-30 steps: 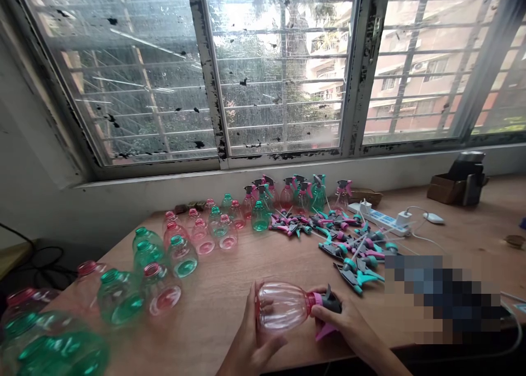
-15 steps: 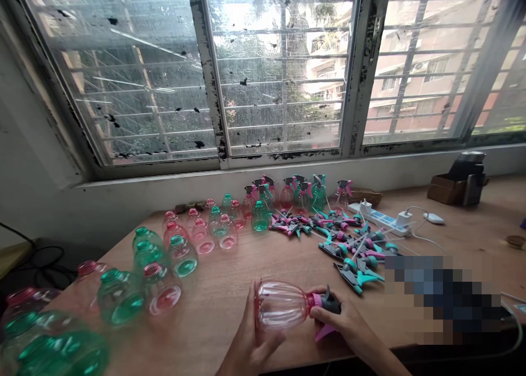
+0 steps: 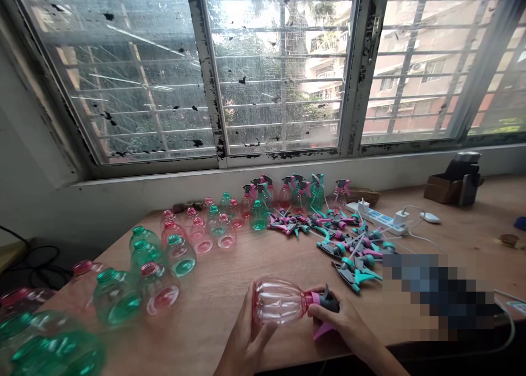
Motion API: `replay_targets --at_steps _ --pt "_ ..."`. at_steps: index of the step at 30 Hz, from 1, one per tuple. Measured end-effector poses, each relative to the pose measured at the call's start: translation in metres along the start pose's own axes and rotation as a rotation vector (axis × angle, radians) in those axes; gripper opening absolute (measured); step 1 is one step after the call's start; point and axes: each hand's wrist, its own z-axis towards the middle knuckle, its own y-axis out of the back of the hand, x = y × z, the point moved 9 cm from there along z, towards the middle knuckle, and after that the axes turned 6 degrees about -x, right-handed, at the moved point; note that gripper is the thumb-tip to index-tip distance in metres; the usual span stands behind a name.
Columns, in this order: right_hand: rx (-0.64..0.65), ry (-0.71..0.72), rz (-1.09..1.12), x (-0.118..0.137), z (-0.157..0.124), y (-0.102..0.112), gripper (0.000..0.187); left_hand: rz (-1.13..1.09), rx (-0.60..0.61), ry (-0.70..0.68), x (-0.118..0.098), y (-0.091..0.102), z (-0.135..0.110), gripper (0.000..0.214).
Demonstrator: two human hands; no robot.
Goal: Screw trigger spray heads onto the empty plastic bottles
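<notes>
A clear pink spray bottle (image 3: 279, 301) lies sideways between my two hands, above the near edge of the table. My left hand (image 3: 249, 324) is wrapped round its base end, thumb along the underside. At the neck, my right hand (image 3: 335, 315) grips the black and pink trigger sprayer head (image 3: 326, 301), which sits on the bottle's mouth. Its pink trigger points down toward me. Just beyond my right hand lies a heap of loose sprayer heads (image 3: 353, 250) in teal, pink and black with white tubes.
Several green and pink bottles without heads (image 3: 119, 296) stand on the left and along the back. Bottles with sprayers fitted (image 3: 302, 195) stand by the wall. A power strip (image 3: 380, 218) and a small cardboard box (image 3: 446, 188) are at the right. A pixelated patch covers the right front.
My left thumb has closed in against the underside of the bottle. Otherwise the bottle and my right hand keep nearly the same place, while the view has shifted slightly.
</notes>
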Motion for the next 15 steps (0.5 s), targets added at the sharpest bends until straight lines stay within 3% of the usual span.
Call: replay_targets --at_steps 3,9,15 --pt "-0.007 0.014 -0.009 0.004 -0.001 0.000 0.043 -0.009 0.051 0.010 -0.003 -0.002 0.001 0.076" --pt "0.024 0.015 0.020 0.008 -0.003 -0.004 0.042 0.045 0.014 -0.091 0.002 0.002 0.002 0.076" --pt "0.022 0.034 0.020 0.005 -0.002 -0.002 0.041 -0.041 0.001 -0.039 0.015 0.002 0.000 0.087"
